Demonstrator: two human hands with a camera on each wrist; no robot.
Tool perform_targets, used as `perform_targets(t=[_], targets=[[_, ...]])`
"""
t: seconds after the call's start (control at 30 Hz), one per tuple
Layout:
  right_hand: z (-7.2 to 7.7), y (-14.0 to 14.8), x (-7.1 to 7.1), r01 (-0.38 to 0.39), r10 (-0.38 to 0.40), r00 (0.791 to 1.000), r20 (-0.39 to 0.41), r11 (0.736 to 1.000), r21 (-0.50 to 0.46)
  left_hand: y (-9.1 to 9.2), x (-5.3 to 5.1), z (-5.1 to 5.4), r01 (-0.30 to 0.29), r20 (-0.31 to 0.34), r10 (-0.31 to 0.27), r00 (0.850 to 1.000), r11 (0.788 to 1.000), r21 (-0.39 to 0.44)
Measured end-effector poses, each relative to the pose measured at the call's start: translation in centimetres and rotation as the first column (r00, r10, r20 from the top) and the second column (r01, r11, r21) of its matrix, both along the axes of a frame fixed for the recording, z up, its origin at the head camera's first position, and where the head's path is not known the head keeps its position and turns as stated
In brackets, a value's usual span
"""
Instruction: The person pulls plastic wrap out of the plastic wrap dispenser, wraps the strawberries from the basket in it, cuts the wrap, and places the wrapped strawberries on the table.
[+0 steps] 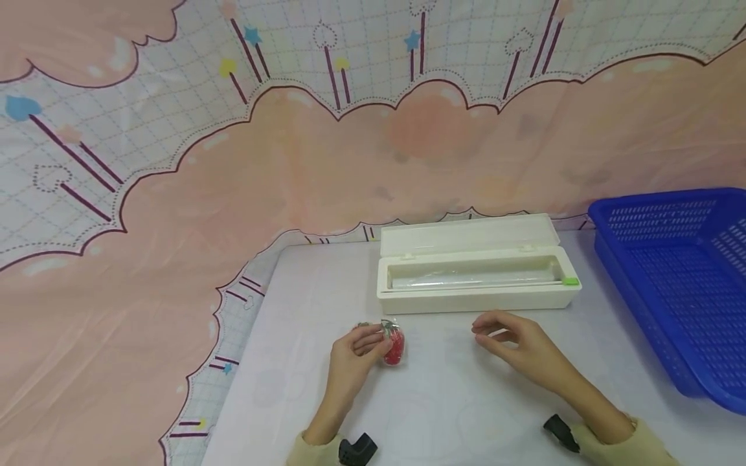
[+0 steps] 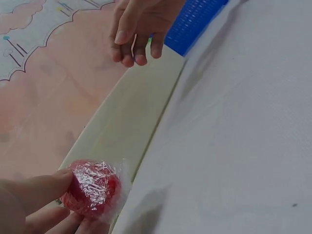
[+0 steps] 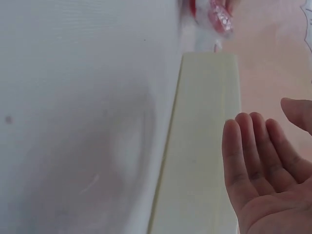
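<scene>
My left hand (image 1: 357, 353) pinches a strawberry (image 1: 395, 344) wrapped in clear plastic film between thumb and fingers, above the white table. The film shines and bunches around the red fruit (image 2: 95, 190) in the left wrist view. A bit of red and green shows behind the fingers in the head view; I cannot tell whether it is a second fruit. My right hand (image 1: 513, 340) hovers to the right with fingers gently bent and nothing in it; its palm (image 3: 273, 204) faces up in the right wrist view. Behind both hands lies a long white cling film dispenser (image 1: 478, 303), lid raised.
Clear film lies inside the dispenser, with a green slider (image 1: 570, 281) at its right end. A large blue plastic basket (image 1: 647, 304) stands at the right. A patterned pink cloth (image 1: 350, 175) hangs behind the white table (image 1: 280, 362).
</scene>
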State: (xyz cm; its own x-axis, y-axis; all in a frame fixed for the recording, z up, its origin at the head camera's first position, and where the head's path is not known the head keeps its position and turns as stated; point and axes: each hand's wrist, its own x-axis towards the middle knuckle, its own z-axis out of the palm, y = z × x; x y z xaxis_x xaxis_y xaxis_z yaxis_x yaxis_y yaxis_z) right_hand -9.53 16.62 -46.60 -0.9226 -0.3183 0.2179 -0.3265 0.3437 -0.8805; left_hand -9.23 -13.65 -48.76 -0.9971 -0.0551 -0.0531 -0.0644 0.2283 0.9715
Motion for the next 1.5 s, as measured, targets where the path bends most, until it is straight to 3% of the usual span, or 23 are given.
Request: perform_targets(t=[0.23,0.43,0.57,0.9,1.03,1.3,1.5], targets=[[-0.8,0.6,0.3,-0.009,0.009,1.0,-0.004,1.0,-0.005,-0.2,0.3,-1.0,-0.004,-0.006,0.003,1.0,0.998,-0.061],[-1.3,1.6,0.4,-0.02,0.02,0.997,-0.07,1.0,-0.001,-0.3,0.5,-1.1,0.028,-0.027,-0.032,0.999,0.991,-0.129],[-1.5,2.0,0.4,-0.014,0.015,0.997,-0.071,1.0,0.011,-0.3,0.5,-1.0,0.041,-0.033,-0.048,0.998,0.981,-0.192],[-1.8,2.3,0.5,-0.022,0.023,0.996,-0.086,1.0,0.016,-0.7,0.7,-0.9,0.005,-0.048,-0.02,0.999,0.96,-0.279],[-1.7,2.5,0.6,-0.004,0.009,0.995,-0.097,0.999,0.049,-0.8,1.0,-0.8,-0.027,-0.087,0.0,0.996,0.951,-0.308],[-0.8,2.7,0.9,0.04,-0.019,0.973,-0.232,0.995,0.087,-0.4,1.0,0.3,-0.065,-0.206,-0.001,0.979,0.946,-0.317],[0.4,2.9,1.2,0.09,-0.042,0.958,-0.283,0.983,0.158,0.4,0.9,1.7,-0.066,-0.226,-0.008,0.974,0.945,-0.319]])
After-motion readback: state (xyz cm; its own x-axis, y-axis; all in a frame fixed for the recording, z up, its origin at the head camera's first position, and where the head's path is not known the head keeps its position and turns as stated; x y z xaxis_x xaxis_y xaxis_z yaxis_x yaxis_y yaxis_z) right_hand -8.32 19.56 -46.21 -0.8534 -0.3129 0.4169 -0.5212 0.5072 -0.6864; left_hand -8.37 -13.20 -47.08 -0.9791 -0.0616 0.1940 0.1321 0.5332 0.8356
